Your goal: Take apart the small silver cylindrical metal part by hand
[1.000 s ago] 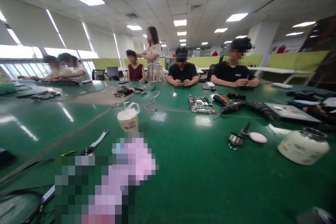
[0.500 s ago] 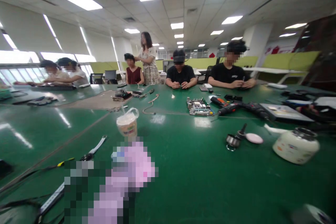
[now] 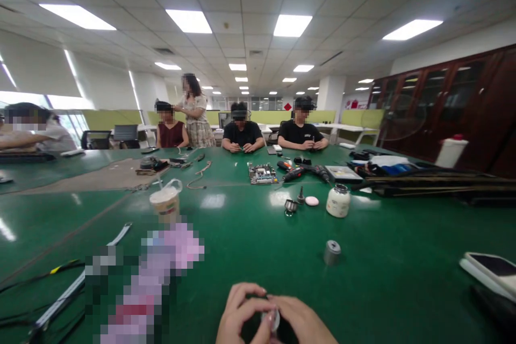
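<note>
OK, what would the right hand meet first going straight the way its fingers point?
Most likely the left hand: the right hand points toward it, their fingers gathered around a small round piece; depth is unclear.

Office-cum-workshop; lime partitions [image 3: 358, 117]; grey chair [image 3: 126, 133]; circuit board [image 3: 263, 173], power drill [image 3: 295, 173]

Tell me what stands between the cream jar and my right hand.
In the head view, a grey cylinder stands between the cream jar and the right hand.
</note>
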Tool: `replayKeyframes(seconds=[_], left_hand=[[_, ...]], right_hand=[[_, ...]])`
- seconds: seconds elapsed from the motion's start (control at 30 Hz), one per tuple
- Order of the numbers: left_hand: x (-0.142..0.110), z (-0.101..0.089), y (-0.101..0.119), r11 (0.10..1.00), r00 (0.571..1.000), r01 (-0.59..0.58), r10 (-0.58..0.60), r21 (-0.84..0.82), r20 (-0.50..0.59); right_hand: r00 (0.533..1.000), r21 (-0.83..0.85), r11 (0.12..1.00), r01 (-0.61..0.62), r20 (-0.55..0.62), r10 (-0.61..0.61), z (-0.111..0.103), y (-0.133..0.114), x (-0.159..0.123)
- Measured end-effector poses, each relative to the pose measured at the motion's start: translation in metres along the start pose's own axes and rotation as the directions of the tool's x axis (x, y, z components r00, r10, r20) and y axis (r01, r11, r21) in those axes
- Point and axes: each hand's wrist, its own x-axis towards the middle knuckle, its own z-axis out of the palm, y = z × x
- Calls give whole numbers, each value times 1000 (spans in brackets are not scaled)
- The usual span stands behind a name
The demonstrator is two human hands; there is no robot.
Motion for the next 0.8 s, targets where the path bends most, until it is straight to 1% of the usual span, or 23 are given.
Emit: replayKeyframes(seconds=[0.07,0.17,0.23,0.27,0.33,0.43,0.47,0.53,0.6,0.67,0.7,0.8], left_hand=[[1,0,1,1000,1000,8,-8,22,6],[7,-5,11,1000,1000,11,-12,21,18],[12,-10,15,1000,1000,9,-8,27,-14],[14,-12,15,998,999,27,-25,52,-34],[14,-16,8,985,996,84,-77,150,-49],[10,-20,-9,913,987,143,-162,382,17],[8,-20,-15,880,983,143,-179,453,38],[5,-20,-23,822,981,132,-187,554,44],[3,-20,-26,790,983,124,-178,601,32],[4,-19,-27,791,982,134,-185,597,24],[5,-19,-26,807,981,149,-193,571,17],[11,-17,-23,894,982,184,-184,409,-40]], right_hand=[[999,-29,1000,5,-47,-6,-2,-10,-2],[995,-71,997,-5,-103,-2,-8,-25,-8],[992,-108,994,-11,-128,-3,-13,-31,-10],[991,-132,991,-3,-133,-14,-15,-32,-11],[991,-185,983,20,-124,-44,-19,-32,-9],[992,-252,967,37,-105,-66,-24,-25,-2],[992,-269,962,40,-102,-70,-26,-22,2],[992,-286,957,58,-93,-87,-28,-17,9],[992,-274,959,78,-78,-103,-31,-13,13],[992,-244,966,84,-67,-103,-33,-12,14],[993,-231,969,83,-63,-100,-33,-12,13],[994,-201,976,78,-59,-92,-34,-12,9]])
